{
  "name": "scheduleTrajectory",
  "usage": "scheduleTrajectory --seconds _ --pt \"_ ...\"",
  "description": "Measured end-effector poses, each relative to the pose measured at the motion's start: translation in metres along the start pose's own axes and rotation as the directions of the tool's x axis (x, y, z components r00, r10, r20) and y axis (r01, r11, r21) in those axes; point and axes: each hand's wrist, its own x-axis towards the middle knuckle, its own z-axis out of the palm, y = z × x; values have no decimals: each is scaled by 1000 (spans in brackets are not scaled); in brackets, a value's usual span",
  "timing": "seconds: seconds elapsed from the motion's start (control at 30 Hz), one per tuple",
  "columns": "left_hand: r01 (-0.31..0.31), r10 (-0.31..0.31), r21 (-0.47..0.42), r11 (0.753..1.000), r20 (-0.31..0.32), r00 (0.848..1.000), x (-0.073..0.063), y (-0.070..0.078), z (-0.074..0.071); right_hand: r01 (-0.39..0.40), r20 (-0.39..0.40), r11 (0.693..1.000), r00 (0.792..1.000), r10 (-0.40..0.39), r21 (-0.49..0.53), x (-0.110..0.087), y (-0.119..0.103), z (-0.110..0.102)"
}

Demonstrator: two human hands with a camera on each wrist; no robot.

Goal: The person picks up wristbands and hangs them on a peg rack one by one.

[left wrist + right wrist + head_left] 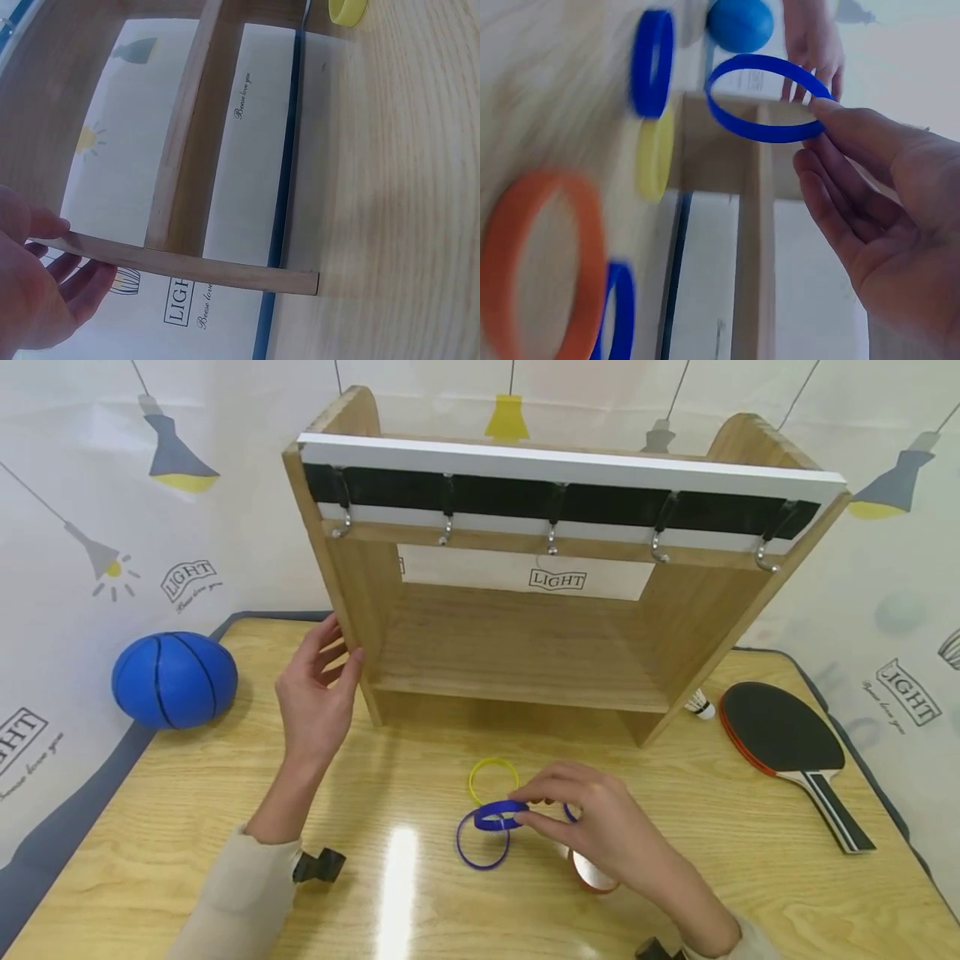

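Note:
My left hand (318, 693) grips the left side panel of a wooden rack (517, 652), thumb on one face and fingers on the other, as the left wrist view also shows. A row of metal hooks (552, 539) runs along the rack's upper front. In front of the rack, my right hand (600, 818) pinches a blue silicone wristband (772, 135) between thumb and fingers, held above the table. Below it lie another blue wristband (482, 867) and a yellow wristband (492, 761). Partly hidden by the right hand are a third blue wristband (619, 322) and an orange ring (591, 262).
A blue ball (174, 680) sits at the table's left. Right of the rack are a shuttlecock (701, 705) and a table tennis paddle (783, 727), black with a red edge. A printed sheet (247, 527) stands behind the wooden table (337, 893).

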Motion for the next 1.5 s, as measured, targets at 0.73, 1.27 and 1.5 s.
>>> scheduleTrajectory --seconds 0.73,1.27,1.5 --pt "-77 75 -28 997 -49 996 -1 -6 3 -62 -137 654 959 249 754 154 -65 3" --pt "-45 46 22 999 -43 998 -2 0 5 14 -252 490 870 423 872 207 -68 8" --pt "-51 53 32 998 -44 998 -2 0 5 25 -264 492 868 421 870 209 -64 13"
